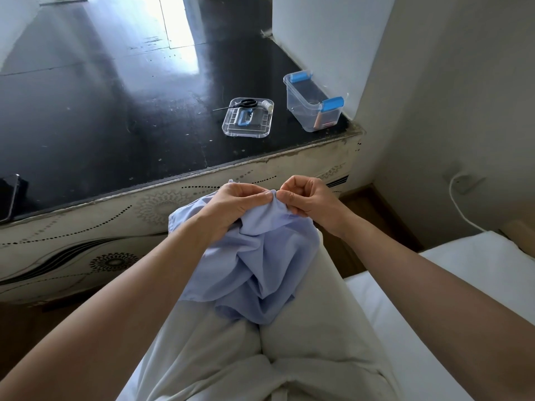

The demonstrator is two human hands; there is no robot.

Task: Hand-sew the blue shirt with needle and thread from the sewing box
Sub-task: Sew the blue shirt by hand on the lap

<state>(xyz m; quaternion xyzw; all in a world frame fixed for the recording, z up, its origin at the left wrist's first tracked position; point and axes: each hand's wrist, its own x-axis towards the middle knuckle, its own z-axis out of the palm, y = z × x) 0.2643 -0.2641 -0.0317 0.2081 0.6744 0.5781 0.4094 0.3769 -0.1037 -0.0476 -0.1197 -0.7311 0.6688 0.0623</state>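
Ahead, on the dark glossy worktop [115,96], near its right corner: the clear sewing box [314,107], open, with blue clips at both ends and a few small items at the bottom, too small to tell. Just left of it, apart, the clear lid [248,123] lying flat, a blue handle in its middle; black scissors [244,103] across its far edge, tip pointing left past the rim, and a small white thread spool [267,105] at the far right corner. At the far left edge, a dark phone [10,198], partly cut by the frame. To the right, a white cable [460,204] along the wall, and a white bed [463,270] beside the legs. On the lap, over pale trousers [217,357], the blue shirt [260,270], bunched in folds, its upper edge raised. Left hand [231,204] palm down over the cloth, grip pinching a fold at the top edge. Right hand [309,201] just beside, knuckles up, fingers curled, grip pinching the same fold; fingertips of both almost touching. Needle and thread too fine to make out there. Both forearms bare, reaching in from the lower corners.
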